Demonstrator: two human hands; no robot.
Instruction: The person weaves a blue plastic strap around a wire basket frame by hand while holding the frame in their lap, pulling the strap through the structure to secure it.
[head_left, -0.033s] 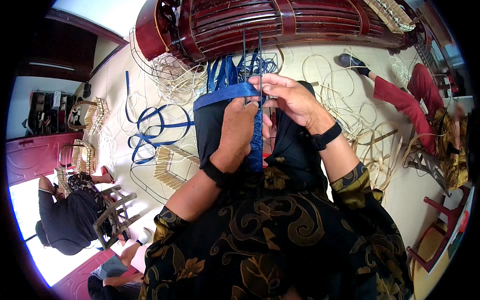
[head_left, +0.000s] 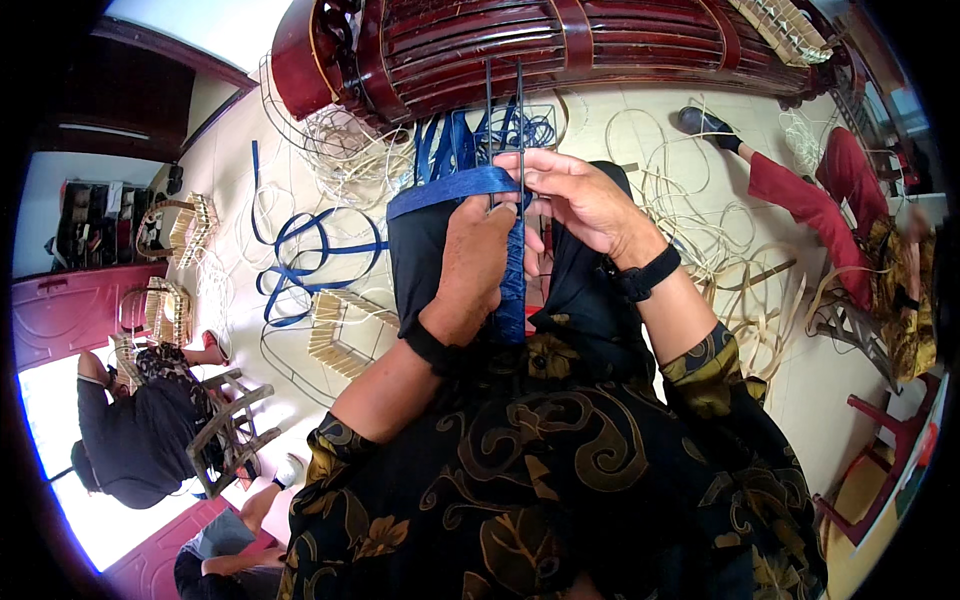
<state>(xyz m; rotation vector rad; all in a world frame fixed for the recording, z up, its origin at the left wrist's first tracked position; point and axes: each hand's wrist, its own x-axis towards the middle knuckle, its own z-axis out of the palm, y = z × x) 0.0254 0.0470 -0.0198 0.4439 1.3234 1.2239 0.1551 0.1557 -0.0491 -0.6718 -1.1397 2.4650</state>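
Left hand: the left hand (head_left: 475, 245) is bent inward at the wrist, back upward, fingers clamped round a narrow blue-wrapped frame (head_left: 511, 300), thumb near the strip crossing.
Right hand: the right hand (head_left: 580, 195) comes in from the right, index finger stretched leftward across the rods; whether thumb and finger pinch, I cannot tell.
Wrists: a black band (head_left: 655, 275) sits on the right, another on the left.
Frame: upright between the knees, its two thin dark parallel rods (head_left: 521, 110) sticking out bare beyond the hands.
Strip: a flat, glossy blue strip (head_left: 440, 192) runs left from the rods over the black-trousered knee; the hands partly hide their meeting.
Lettering: a white panel (head_left: 920, 470) at far right is too oblique to read.
Floor: loose blue loops (head_left: 255, 180) and a pale slatted frame (head_left: 335, 345) lie left.
Ahead: a dark red slatted wooden bench (head_left: 480, 45) blocks the far side.
People: a red-trousered person (head_left: 800, 195) sits right; a black-clad person (head_left: 140, 440) sits left.
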